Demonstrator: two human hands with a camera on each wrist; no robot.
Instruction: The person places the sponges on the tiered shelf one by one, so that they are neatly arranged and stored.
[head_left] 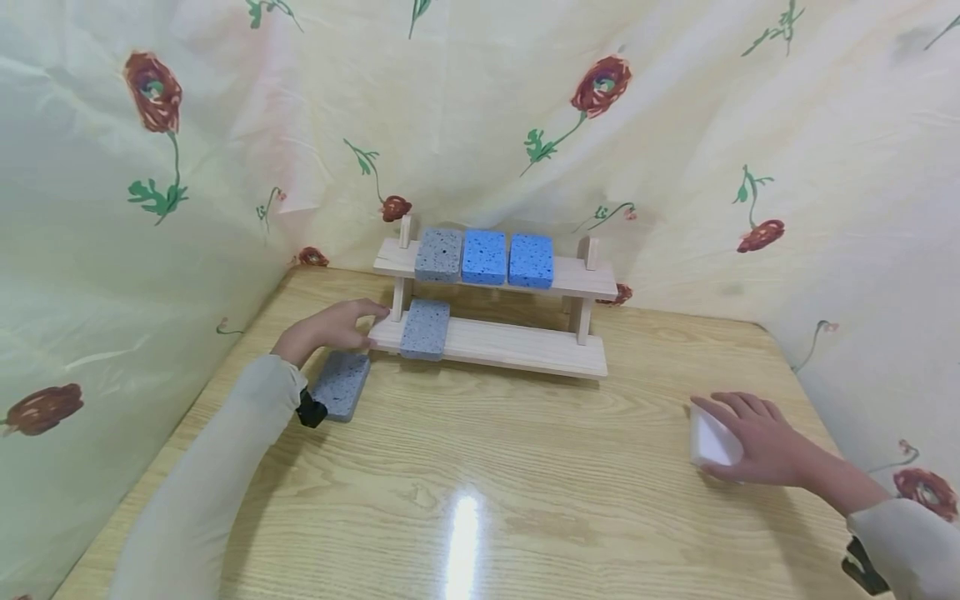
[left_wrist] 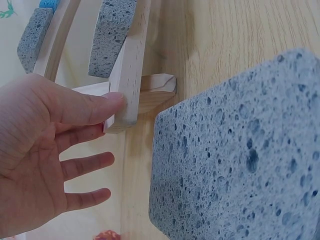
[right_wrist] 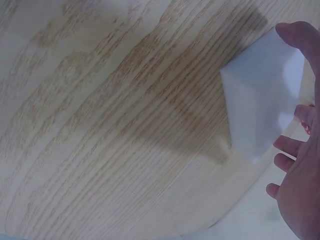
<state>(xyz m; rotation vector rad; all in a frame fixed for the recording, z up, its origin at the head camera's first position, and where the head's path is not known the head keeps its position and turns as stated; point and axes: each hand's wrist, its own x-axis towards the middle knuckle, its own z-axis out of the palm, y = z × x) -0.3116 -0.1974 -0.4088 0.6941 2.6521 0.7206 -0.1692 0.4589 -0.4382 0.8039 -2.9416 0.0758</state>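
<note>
A two-tier wooden rack (head_left: 517, 346) stands at the back of the table. My left hand (head_left: 339, 326) pinches the left end of its lower board, the thumb (left_wrist: 95, 107) on one face. On that board lies a grey sponge (head_left: 425, 330). The upper board holds another grey sponge (head_left: 438, 255) and two blue sponges, one in the middle (head_left: 484, 257) and one on the right (head_left: 531, 260). A further grey sponge (head_left: 345, 385) lies on the table beside my left wrist. At the right, my right hand (head_left: 765, 442) grips a white sponge block (right_wrist: 262, 95) by its sides.
The wood-grain table (head_left: 525, 467) carries everything. A flowered cloth (head_left: 465, 108) hangs behind the rack and along both sides. Light glares off the table's front middle. A small black device (head_left: 311, 408) is strapped at the left wrist.
</note>
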